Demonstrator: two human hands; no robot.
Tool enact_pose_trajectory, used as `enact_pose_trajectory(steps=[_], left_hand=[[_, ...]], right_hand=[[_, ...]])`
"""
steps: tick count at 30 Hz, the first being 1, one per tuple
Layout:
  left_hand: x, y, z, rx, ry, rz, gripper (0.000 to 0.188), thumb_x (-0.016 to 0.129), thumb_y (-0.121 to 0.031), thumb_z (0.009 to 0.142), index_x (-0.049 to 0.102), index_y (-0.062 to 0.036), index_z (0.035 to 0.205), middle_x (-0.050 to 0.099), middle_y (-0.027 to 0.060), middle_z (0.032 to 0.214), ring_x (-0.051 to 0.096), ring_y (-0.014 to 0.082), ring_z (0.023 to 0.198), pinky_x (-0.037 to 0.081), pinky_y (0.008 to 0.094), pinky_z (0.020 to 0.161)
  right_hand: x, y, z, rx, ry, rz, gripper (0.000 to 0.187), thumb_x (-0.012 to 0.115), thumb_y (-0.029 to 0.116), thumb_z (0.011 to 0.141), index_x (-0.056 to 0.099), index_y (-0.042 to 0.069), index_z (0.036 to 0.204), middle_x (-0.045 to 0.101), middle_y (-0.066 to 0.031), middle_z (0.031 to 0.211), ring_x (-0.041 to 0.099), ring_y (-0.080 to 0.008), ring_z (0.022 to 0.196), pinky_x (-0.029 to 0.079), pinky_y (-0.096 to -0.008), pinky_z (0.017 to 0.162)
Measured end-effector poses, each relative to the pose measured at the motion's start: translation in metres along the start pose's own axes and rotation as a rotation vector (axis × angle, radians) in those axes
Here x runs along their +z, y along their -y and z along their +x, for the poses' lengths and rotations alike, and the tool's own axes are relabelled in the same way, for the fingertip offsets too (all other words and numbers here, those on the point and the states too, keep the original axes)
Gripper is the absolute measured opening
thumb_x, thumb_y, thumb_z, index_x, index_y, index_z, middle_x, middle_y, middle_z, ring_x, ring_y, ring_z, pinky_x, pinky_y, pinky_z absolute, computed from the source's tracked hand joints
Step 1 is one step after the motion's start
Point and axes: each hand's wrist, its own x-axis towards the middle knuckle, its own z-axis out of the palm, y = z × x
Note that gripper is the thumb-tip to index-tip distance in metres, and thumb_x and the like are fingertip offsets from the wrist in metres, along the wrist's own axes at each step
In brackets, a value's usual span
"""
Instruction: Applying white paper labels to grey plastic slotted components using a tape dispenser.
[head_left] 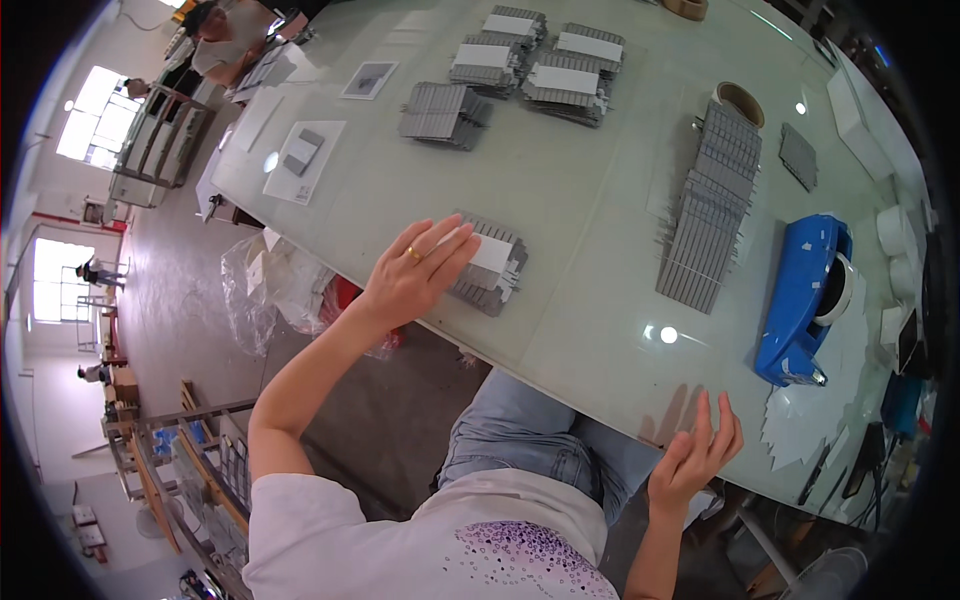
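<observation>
My left hand (415, 275) lies with its fingers stretched out over a small stack of thin grey slatted pieces (508, 284) near the table's front edge. A white strip (490, 255) runs across the top of that stack, partly hidden under the fingers. My right hand (697, 462) is held over the front edge, fingers apart, with nothing in it. Nearest to it is a blue tape dispenser (795, 305) with a roll of white tape (838, 290). Farther in, a long row of the same grey pieces (712, 205) lies on the glossy table (590, 240).
Several banded grey stacks (568, 85) stand at the far side, beside one without a band (440, 112). A brown tape roll (738, 103) sits behind the long row. White paper scraps (820, 410) and dark tools (865, 460) crowd the right edge. Another person (225, 50) sits far left.
</observation>
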Motion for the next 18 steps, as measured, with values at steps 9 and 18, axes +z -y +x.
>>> enact_pose_trajectory(steps=[9, 18], left_hand=[[-0.023, -0.021, -0.009, 0.012, 0.12, -0.201, 0.051, 0.063, -0.019, 0.083, 0.056, -0.0054, 0.132, 0.051, 0.0127, 0.14, 0.045, 0.0293, 0.133, 0.039, 0.0474, 0.105], [-0.018, -0.183, 0.048, 0.016, -0.083, -0.811, 0.036, 0.071, -0.019, 0.079, 0.068, -0.0086, 0.114, 0.065, 0.0076, 0.119, 0.059, 0.0286, 0.114, 0.045, 0.0461, 0.097]], right_hand=[[0.011, 0.01, 0.042, -0.086, 0.06, 0.082, 0.043, 0.06, 0.011, 0.084, 0.061, 0.003, 0.126, 0.056, -0.0151, 0.115, 0.049, -0.0345, 0.103, 0.044, -0.0428, 0.089], [0.039, -0.001, 0.091, -0.172, 0.043, 0.055, 0.04, 0.069, 0.014, 0.08, 0.064, 0.005, 0.119, 0.052, -0.0053, 0.084, 0.051, -0.0239, 0.075, 0.044, -0.0375, 0.067]])
